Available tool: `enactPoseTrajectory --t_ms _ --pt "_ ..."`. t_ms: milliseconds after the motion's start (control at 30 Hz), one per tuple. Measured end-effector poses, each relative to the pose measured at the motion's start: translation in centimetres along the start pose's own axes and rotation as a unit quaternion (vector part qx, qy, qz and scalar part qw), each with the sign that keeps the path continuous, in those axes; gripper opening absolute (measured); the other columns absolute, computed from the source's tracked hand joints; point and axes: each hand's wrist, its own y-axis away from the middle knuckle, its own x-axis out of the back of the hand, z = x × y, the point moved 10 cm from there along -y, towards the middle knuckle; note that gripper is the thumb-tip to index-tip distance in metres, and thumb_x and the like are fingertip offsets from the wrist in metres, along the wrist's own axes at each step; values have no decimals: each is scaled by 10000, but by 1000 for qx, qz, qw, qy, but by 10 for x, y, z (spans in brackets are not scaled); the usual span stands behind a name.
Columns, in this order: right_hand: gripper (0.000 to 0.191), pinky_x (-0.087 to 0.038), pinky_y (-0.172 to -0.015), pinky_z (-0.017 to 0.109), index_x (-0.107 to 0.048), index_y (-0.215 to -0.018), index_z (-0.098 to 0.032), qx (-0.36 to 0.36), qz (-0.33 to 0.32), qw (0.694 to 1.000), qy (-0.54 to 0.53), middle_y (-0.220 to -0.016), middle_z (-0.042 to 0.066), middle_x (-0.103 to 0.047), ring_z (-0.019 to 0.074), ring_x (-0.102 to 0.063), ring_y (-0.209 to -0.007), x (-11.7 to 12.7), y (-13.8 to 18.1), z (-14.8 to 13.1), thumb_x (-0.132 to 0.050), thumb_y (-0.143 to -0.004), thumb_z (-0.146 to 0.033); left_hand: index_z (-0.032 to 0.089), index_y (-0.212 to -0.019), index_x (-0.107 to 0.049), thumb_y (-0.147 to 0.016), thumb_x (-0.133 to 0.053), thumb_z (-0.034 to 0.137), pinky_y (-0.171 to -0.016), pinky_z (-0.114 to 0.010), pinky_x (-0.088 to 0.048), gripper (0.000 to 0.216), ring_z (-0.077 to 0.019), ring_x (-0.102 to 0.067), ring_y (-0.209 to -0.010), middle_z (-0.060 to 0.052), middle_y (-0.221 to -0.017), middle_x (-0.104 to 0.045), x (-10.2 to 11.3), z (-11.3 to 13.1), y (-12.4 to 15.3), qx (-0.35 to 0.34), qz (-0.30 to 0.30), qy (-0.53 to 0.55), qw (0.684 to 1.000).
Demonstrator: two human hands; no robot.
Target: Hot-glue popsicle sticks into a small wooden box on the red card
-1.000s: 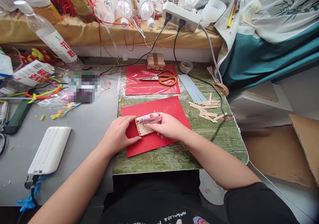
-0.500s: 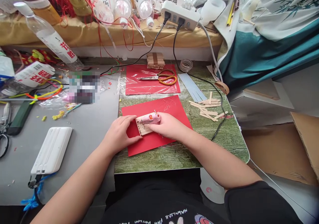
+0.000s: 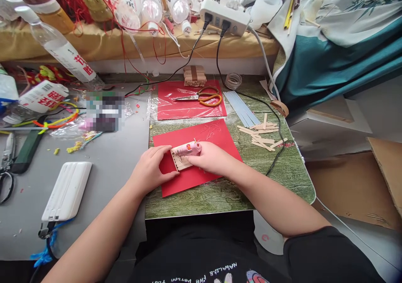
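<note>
My right hand (image 3: 210,157) is wrapped round a pink glue gun (image 3: 188,149), its body tilted over a small panel of wooden craft sticks (image 3: 181,163). The gun's nozzle points toward the panel's left side; its tip is too small to make out. Thumb and fingers of my left hand (image 3: 156,165) grip the panel's left edge at two corners. Under the panel lies a red sheet (image 3: 176,185), with thin glue strings on its upper right part. My right hand and the gun hide part of the panel.
Loose craft sticks (image 3: 262,138) and blue-white glue sticks (image 3: 243,111) lie right. Scissors (image 3: 204,97) rest on wrapped red paper (image 3: 166,112) behind. A black cable (image 3: 278,157) crosses the table's right side. A white power bank (image 3: 67,190) lies left; a power strip (image 3: 228,16) sits on the ledge.
The view has shifted very slightly. The glue gun has tilted a little over the panel; both hands keep nearly the same place and grip.
</note>
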Motion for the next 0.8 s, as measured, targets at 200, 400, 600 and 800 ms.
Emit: enactPoseTrajectory --t_ms 200,400,600,800 --pt "120 -350 -581 279 -720 -929 -204 -1 4 1000 -4 -677 -29 -599 138 -460 -583 0 2 1 -687 -838 -274 282 -1519 -481 -830 -834 518 -1120 -528 -494 809 -349 -608 -1317 -108 -1456 -637 -1 0 -1 0 -2 -7 1000" --pt "260 -466 -742 289 -789 -1082 -224 45 22 999 0 -898 2 -760 184 -643 -789 -1 4 -5 -637 -872 -210 291 -1529 -466 -834 -829 520 -1126 -528 -485 816 -355 -604 -1326 -115 -1463 -631 -2 -1 0 -3 -3 -4 1000" --pt "318 -509 -963 320 -802 -1154 -256 80 22 996 -25 -1190 18 -801 228 -714 -1084 -3 10 -18 -619 -911 -163 299 -1533 -464 -841 -821 506 -1127 -530 -484 806 -357 -606 -1324 -114 -1462 -629 -1 0 0 -2 1 0 1000" --pt "341 -520 -990 307 -794 -1185 -275 91 27 995 -25 -1215 4 -801 206 -727 -1106 -1 13 -22 -617 -925 -143 292 -1530 -473 -833 -827 503 -1127 -526 -486 810 -353 -607 -1321 -110 -1457 -634 -1 0 0 -3 2 0 1000"
